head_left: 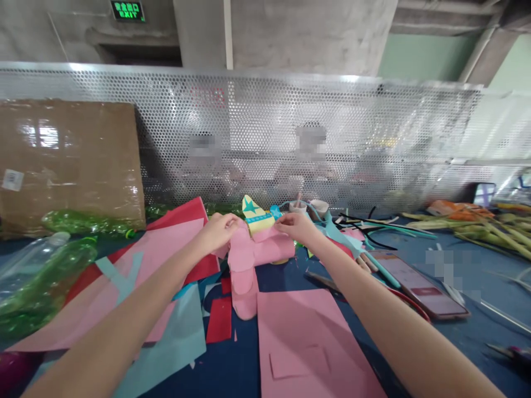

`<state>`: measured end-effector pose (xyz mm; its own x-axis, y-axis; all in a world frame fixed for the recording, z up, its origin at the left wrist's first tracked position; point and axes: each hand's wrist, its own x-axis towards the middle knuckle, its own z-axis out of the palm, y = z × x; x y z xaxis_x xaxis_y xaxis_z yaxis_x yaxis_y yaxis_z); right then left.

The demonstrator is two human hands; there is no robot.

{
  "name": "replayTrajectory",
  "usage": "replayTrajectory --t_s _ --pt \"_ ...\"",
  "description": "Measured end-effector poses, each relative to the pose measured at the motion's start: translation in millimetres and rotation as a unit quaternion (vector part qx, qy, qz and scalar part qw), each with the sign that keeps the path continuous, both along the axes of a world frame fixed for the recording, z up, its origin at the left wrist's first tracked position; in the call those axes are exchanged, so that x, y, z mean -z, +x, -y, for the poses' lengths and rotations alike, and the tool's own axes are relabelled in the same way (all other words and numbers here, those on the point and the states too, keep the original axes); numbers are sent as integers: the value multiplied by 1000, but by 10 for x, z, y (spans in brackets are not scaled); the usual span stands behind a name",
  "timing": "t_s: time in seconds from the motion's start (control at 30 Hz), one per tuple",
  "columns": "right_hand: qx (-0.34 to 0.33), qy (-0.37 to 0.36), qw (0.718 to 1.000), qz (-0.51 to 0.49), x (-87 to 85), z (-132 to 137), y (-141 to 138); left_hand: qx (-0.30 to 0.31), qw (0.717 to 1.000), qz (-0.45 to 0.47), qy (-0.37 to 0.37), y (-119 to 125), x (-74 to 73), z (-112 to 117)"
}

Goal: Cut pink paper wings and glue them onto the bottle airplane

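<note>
A pink foam figure (249, 260) stands on the blue table, with a yellow piece (256, 215) on top that bears a blue star and a blue band. My left hand (219, 231) is closed in a pinch on the left end of that yellow piece, at the figure's top. My right hand (295, 225) pinches the right end of the blue band beside a small blue star. Both arms reach forward from the bottom of the view.
Pink foam sheets (298, 342), red and teal scraps lie around the figure. Green plastic bottles (37, 287) and a cardboard box (70, 160) are at left. A phone (418, 284), cups, teal strips and green stalks (489, 232) lie right. A perforated metal screen (290, 127) stands behind, people beyond.
</note>
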<state>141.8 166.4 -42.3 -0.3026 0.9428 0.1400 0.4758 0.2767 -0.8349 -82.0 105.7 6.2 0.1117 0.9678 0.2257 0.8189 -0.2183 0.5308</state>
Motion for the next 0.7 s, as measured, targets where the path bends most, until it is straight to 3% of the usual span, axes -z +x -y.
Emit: replayTrajectory --t_s 0.2,0.4,0.7 --pt "10 8 999 47 93 0 -27 105 994 -23 22 69 12 33" --pt "21 16 997 78 146 9 -78 162 987 -17 17 40 111 -21" --pt "11 55 992 115 -4 29 54 228 971 -53 48 -4 168 -114"
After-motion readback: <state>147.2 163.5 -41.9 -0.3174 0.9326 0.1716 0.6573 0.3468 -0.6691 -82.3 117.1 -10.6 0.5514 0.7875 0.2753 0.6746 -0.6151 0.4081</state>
